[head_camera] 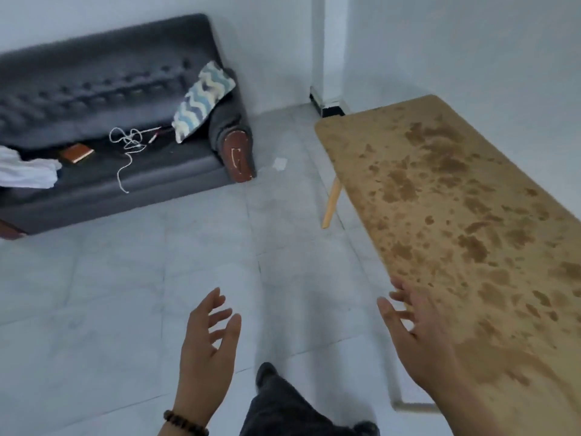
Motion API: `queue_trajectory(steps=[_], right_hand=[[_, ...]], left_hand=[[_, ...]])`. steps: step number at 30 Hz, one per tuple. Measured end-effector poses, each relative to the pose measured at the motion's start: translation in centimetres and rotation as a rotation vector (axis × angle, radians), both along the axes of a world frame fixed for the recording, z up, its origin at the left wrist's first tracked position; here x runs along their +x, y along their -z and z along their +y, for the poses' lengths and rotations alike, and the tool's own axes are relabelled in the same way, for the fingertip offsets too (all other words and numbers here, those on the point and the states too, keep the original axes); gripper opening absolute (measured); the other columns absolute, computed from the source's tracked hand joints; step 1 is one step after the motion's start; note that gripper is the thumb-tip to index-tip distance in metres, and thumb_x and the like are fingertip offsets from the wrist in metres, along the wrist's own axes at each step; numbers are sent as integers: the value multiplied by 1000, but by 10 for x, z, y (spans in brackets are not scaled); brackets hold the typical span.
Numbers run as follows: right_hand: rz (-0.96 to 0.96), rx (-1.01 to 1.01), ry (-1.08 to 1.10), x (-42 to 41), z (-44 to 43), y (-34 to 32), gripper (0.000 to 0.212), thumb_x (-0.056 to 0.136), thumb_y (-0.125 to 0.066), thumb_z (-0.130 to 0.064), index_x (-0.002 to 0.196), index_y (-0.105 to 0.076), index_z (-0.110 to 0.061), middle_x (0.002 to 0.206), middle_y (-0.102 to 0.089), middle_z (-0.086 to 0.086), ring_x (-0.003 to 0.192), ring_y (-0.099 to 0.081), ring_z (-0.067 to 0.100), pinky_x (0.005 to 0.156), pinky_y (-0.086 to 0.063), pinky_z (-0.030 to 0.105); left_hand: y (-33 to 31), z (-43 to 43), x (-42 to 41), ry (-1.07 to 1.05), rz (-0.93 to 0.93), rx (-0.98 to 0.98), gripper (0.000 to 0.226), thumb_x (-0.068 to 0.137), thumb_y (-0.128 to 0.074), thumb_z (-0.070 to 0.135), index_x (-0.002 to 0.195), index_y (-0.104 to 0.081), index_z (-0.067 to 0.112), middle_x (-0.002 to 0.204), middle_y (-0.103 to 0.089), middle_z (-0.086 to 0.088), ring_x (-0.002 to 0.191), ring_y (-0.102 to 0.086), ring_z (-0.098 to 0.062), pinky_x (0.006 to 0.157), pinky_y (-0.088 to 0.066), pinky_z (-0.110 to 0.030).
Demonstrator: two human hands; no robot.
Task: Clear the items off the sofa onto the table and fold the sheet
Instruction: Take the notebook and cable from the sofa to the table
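A dark grey sofa (pixel 103 89) stands at the far left against the wall. On its seat lie a crumpled white sheet (pixel 25 169) at the left edge, a small brown book (pixel 77 153), a tangled white cable (pixel 127 144) and a wavy blue-and-white cushion (pixel 202 100) propped on the right armrest. A brown mottled table (pixel 456 199) stretches along the right. My left hand (pixel 207 344) is open low in the middle, above the floor. My right hand (pixel 418 332) is open over the table's near left edge. Both hold nothing.
Pale tiled floor (pixel 157 278) lies between sofa and table. A scrap of white paper (pixel 279 163) lies on the floor by the sofa's armrest. The table has a light wooden leg (pixel 331 202). My dark trouser leg and shoe (pixel 270 401) show at the bottom.
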State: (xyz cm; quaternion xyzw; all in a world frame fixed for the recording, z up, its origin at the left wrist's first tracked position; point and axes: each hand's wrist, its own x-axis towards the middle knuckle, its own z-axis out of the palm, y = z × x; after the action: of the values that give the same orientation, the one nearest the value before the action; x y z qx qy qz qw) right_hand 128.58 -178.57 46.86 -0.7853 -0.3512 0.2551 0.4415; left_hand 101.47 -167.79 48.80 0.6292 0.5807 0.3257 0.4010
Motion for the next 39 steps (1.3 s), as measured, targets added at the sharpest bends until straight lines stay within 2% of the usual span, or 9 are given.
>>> queue_trajectory(steps=[5, 9, 13, 15, 18, 23, 27, 34, 39], right_hand=[[-59, 55, -210, -81, 93, -2, 44, 87, -58, -44, 130, -49, -37, 124, -52, -26, 111, -55, -5, 83, -49, 22], [-84, 64, -338, -159, 175, -2, 40, 91, -62, -30, 128, -47, -39, 123, -55, -19, 108, -54, -8, 78, -48, 16], [-140, 40, -452, -222, 249, -5, 44, 91, -59, -37, 133, -48, -32, 126, -53, -15, 110, -55, -4, 81, -46, 13], [-139, 37, -464, -247, 279, -7, 47, 89, -56, -42, 134, -48, -31, 126, -53, -15, 109, -55, -2, 83, -45, 13], [-141, 28, -468, -275, 323, 4, 47, 88, -56, -42, 133, -48, -31, 126, -53, -16, 108, -56, -3, 82, -45, 12], [-81, -26, -469, -318, 419, 45, 43, 91, -58, -39, 132, -47, -37, 124, -53, -20, 108, -52, -11, 81, -44, 10], [-29, -44, -491, -353, 529, 66, 41, 92, -59, -37, 129, -43, -44, 126, -51, -19, 107, -52, -13, 81, -43, 10], [-64, -17, -670, -428, 751, 25, 49, 91, -55, -44, 137, -45, -31, 131, -50, -14, 106, -55, 0, 81, -43, 10], [-108, 18, -775, -480, 881, 3, 50, 91, -53, -44, 138, -46, -27, 129, -50, -15, 110, -54, 0, 85, -45, 13]], left_hand=[[10, 29, -106, -250, -69, -14, 44, 91, -60, 21, 123, -42, 46, 123, -57, 15, 103, -56, 9, 72, -46, -14], [9, 74, -190, -377, -77, 49, 46, 90, -61, 16, 125, -44, 40, 121, -57, 13, 104, -57, 7, 74, -48, -6], [9, 124, -255, -438, -62, 24, 44, 90, -61, 19, 129, -46, 32, 120, -58, 12, 103, -57, 7, 73, -47, -5], [9, 151, -277, -445, -56, 7, 44, 90, -61, 20, 130, -47, 30, 119, -59, 11, 102, -58, 6, 72, -49, -8], [16, 199, -301, -438, -37, -11, 44, 91, -60, 18, 132, -47, 26, 120, -59, 10, 102, -57, 7, 72, -47, -4], [40, 299, -333, -425, 9, -54, 44, 92, -59, 18, 133, -46, 25, 121, -57, 13, 104, -56, 6, 72, -47, -12], [44, 405, -364, -419, 67, -71, 44, 92, -59, 21, 134, -46, 26, 122, -56, 14, 106, -56, 5, 73, -46, -5], [-3, 583, -426, -520, 94, -18, 43, 92, -57, 24, 134, -45, 26, 121, -55, 15, 108, -56, 3, 74, -44, -2], [-3, 680, -465, -621, 30, -12, 43, 91, -58, 22, 133, -47, 24, 120, -56, 13, 106, -56, 3, 75, -45, -3]])
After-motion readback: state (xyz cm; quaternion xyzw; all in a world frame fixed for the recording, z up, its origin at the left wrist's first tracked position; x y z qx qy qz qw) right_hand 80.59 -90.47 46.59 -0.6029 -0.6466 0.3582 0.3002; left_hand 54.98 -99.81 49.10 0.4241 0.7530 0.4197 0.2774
